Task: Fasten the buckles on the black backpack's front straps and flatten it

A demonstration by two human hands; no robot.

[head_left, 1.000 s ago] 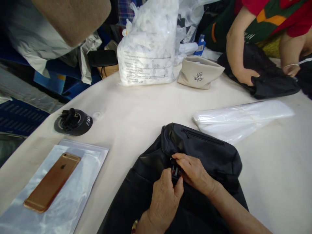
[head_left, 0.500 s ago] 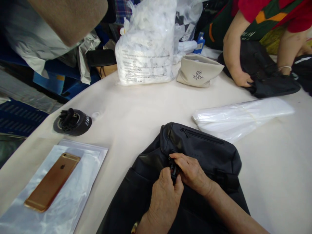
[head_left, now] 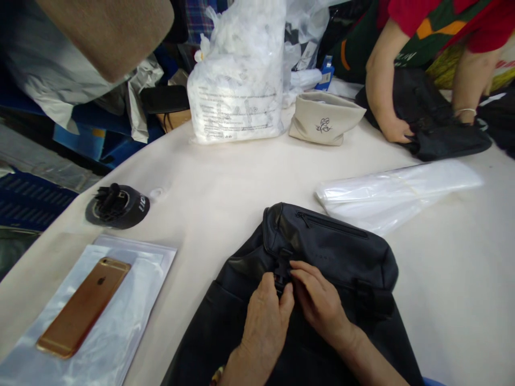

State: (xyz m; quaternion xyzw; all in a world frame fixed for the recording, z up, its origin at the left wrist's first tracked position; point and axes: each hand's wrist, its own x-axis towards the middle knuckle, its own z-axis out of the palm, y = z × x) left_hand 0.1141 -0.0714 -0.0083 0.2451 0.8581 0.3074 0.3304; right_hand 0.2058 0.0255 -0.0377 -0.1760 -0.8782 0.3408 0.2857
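A black backpack (head_left: 341, 241) with a zipped flap pocket lies in front of me on the pale table. Its left strap carries a black side-release buckle (head_left: 284, 266), with a small reddish spot at its lower end. My left hand (head_left: 265, 316) is closed, pinching that lower end between thumb and index finger. At the buckle's right edge is my right hand (head_left: 322, 300), its fingers bent together; its thumb is hidden, and what it grips cannot be made out. A second buckled strap (head_left: 374, 300) sits on the bag's right side.
Left of the bag, a phone (head_left: 84, 308) rests on clear plastic bags (head_left: 151, 279), near a black tape roll (head_left: 134, 206). Beyond are folded plastic sheets (head_left: 362, 201), a beige pouch (head_left: 325, 120) and a stuffed white bag (head_left: 237, 91). A co-worker's hands (head_left: 396, 128) handle another black bag (head_left: 442, 139).
My right hand has drawn back from over the buckle to its right side, so more of the buckle shows. My left hand has shifted slightly left, still at the buckle's lower end.
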